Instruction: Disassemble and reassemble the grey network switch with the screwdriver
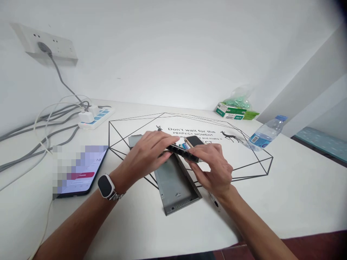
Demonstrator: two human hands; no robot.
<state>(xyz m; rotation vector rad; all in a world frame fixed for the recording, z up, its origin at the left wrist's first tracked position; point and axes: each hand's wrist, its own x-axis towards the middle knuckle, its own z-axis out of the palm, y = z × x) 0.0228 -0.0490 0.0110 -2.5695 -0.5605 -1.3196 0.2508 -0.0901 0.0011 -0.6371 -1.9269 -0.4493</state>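
Note:
Both my hands hold a thin dark device [184,152] with ports along its edge, raised a little above the white table [284,195]. My left hand [148,155], with a smartwatch on its wrist, grips the device's left end with curled fingers. My right hand [214,168] pinches the right end from below and the side. Under the hands lies a grey metal tray-like cover [176,184], open side up. A small dark rectangular part [194,140] shows just behind the device.
A smartphone [81,169] with a lit screen lies at the left. A power strip [96,117] with grey and white cables sits at the back left, below a wall socket [45,45]. A plastic water bottle [264,135] lies at the right, a green box [233,111] behind it.

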